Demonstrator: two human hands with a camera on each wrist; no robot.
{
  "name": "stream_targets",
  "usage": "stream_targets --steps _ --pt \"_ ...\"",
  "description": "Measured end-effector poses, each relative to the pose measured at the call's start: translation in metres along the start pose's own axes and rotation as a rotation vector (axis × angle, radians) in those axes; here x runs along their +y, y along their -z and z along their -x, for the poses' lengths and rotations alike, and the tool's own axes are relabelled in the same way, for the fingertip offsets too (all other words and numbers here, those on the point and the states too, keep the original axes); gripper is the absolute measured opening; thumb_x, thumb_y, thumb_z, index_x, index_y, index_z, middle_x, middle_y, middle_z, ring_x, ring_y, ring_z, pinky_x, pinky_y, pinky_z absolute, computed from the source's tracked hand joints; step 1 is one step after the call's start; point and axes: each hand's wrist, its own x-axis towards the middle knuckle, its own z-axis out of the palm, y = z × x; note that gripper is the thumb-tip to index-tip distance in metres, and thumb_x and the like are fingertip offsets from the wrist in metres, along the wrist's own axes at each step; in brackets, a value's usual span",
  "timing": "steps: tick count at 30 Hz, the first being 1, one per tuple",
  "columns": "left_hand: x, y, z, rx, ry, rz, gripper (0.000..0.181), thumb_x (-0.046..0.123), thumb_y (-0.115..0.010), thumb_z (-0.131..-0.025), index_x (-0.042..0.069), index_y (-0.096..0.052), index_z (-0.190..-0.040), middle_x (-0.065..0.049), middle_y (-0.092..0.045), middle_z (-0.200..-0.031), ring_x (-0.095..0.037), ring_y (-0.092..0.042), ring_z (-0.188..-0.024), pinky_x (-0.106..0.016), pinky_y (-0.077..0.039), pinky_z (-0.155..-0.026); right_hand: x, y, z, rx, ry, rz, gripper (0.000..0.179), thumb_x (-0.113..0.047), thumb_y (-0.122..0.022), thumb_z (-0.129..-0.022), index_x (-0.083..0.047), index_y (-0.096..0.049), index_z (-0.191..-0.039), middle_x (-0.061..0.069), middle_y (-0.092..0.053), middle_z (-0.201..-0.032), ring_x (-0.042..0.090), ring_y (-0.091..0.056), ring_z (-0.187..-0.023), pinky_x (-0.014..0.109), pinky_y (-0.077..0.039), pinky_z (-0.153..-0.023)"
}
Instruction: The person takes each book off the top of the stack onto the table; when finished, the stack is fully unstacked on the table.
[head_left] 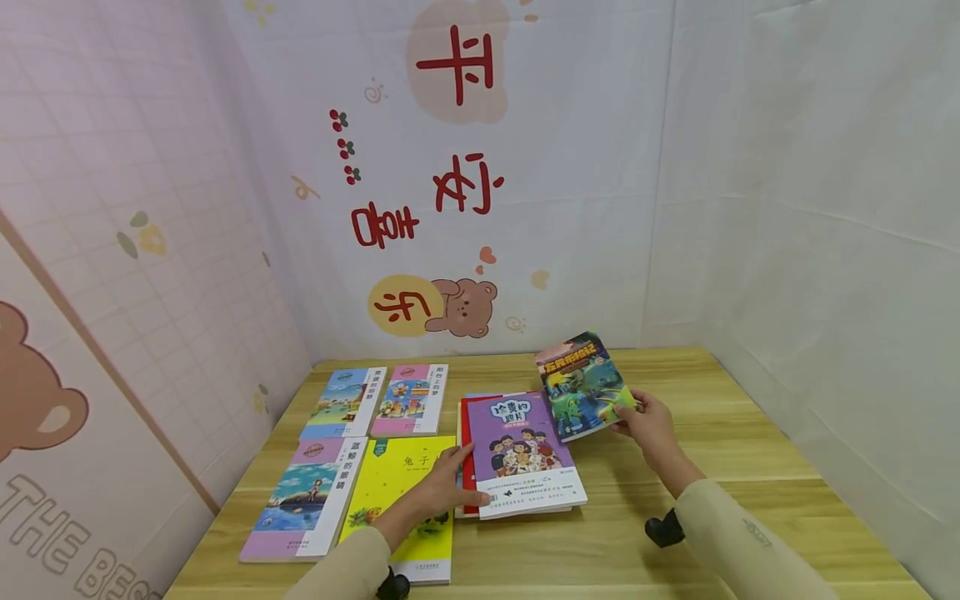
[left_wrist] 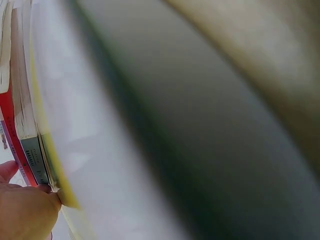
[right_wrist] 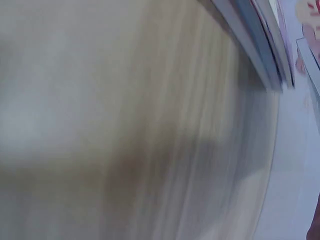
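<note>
My right hand (head_left: 651, 429) pinches a colourful adventure-style picture book (head_left: 585, 387) by its lower right corner, thumb on the cover. That book is held tilted and overlaps the upper right of a stack in the head view. On top of the stack lies a purple book (head_left: 517, 425) with a group of children on its cover; a red book (head_left: 468, 467) sticks out beneath it. My left hand (head_left: 435, 492) rests along the stack's left side, its thumb over the purple cover's lower left corner. In the left wrist view its fingers touch the stacked books' edges (left_wrist: 32, 155).
Left of the stack lie a yellow book (head_left: 397, 500), partly under my left forearm, and three pastel-covered books, including one with a lake scene (head_left: 303, 500). They sit on a wood-grain table (head_left: 735, 500), with printed white cloth walls (head_left: 585, 167) around it.
</note>
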Motion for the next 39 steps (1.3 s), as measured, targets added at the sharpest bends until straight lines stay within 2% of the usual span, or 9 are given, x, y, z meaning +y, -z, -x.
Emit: stream_targets --steps 4,10,15,19,24,26,28,31,39 --pt "-0.001 0.001 0.0 0.0 0.002 0.001 0.105 0.048 -0.086 -0.07 0.025 -0.032 -0.157 -0.018 -0.019 -0.159 -0.042 -0.033 -0.134 -0.064 -0.033 -0.106 0.004 0.007 -0.016 0.038 0.0 0.009 0.058 -0.001 -0.05 -0.102 0.012 -0.022 -0.151 0.034 -0.044 -0.132 0.012 -0.068 -0.078 0.035 -0.058 -0.082" --pt "0.0 0.002 0.001 -0.002 0.007 -0.004 0.105 0.048 -0.086 -0.071 0.025 -0.032 -0.157 -0.018 -0.02 -0.159 -0.042 -0.033 -0.133 -0.064 -0.033 -0.106 0.019 0.013 -0.034 0.075 -0.074 0.016 0.06 0.0 -0.05 -0.102 0.012 -0.019 -0.152 0.034 -0.042 -0.131 0.018 -0.068 -0.076 0.038 -0.058 -0.08" --pt "0.001 0.003 0.002 0.001 0.015 -0.013 0.105 0.049 -0.086 -0.07 0.026 -0.032 -0.157 -0.017 -0.02 -0.159 -0.041 -0.034 -0.133 -0.063 -0.035 -0.106 0.026 0.006 -0.047 0.08 -0.139 -0.007 0.059 0.0 -0.05 -0.101 0.011 -0.021 -0.152 0.033 -0.045 -0.129 0.018 -0.068 -0.076 0.039 -0.058 -0.082" --pt "0.001 0.003 0.001 0.003 0.012 -0.013 0.104 0.049 -0.085 -0.071 0.027 -0.031 -0.157 -0.016 -0.02 -0.159 -0.041 -0.034 -0.133 -0.062 -0.035 -0.106 0.024 -0.003 -0.055 0.056 -0.127 0.006 0.056 -0.001 -0.049 -0.102 0.013 -0.024 -0.15 0.035 -0.046 -0.129 0.017 -0.066 -0.077 0.037 -0.058 -0.083" --pt "0.0 0.002 0.0 -0.003 0.0 -0.011 0.104 0.049 -0.085 -0.071 0.026 -0.031 -0.157 -0.018 -0.02 -0.159 -0.042 -0.034 -0.133 -0.063 -0.034 -0.106 0.02 -0.008 -0.058 -0.031 -0.112 0.074 0.055 -0.002 -0.046 -0.103 0.017 -0.022 -0.148 0.04 -0.041 -0.137 0.037 -0.062 -0.107 0.046 -0.049 -0.099" --pt "0.001 0.001 -0.001 -0.005 -0.006 -0.009 0.104 0.05 -0.085 -0.071 0.025 -0.031 -0.157 -0.018 -0.02 -0.158 -0.042 -0.034 -0.134 -0.063 -0.033 -0.106 0.019 -0.006 -0.057 -0.063 -0.114 0.16 0.062 -0.007 -0.047 -0.103 0.016 -0.014 -0.151 0.039 -0.03 -0.147 0.044 -0.046 -0.13 0.052 -0.038 -0.108" --pt "0.001 0.001 -0.001 -0.007 -0.006 -0.007 0.104 0.05 -0.085 -0.071 0.025 -0.031 -0.157 -0.018 -0.02 -0.159 -0.041 -0.033 -0.134 -0.063 -0.032 -0.107 0.019 -0.004 -0.056 -0.086 -0.123 0.233 0.071 -0.014 -0.049 -0.104 0.012 -0.005 -0.153 0.035 -0.017 -0.155 0.047 -0.025 -0.142 0.057 -0.027 -0.113" --pt "0.001 0.001 0.0 -0.009 -0.005 -0.001 0.104 0.049 -0.085 -0.072 0.026 -0.031 -0.157 -0.018 -0.019 -0.159 -0.041 -0.033 -0.135 -0.063 -0.033 -0.107 0.019 -0.003 -0.055 -0.098 -0.123 0.315 0.082 -0.023 -0.052 -0.103 0.005 0.005 -0.155 0.031 0.0 -0.16 0.048 -0.006 -0.146 0.06 -0.017 -0.115" --pt "0.001 0.001 0.001 -0.001 -0.001 0.003 0.104 0.048 -0.085 -0.071 0.025 -0.031 -0.157 -0.018 -0.018 -0.159 -0.042 -0.032 -0.134 -0.063 -0.034 -0.106 0.015 -0.019 -0.039 -0.169 -0.05 0.289 0.072 -0.02 -0.05 -0.105 0.008 -0.007 -0.155 0.032 -0.013 -0.159 0.047 -0.016 -0.145 0.057 -0.026 -0.113"
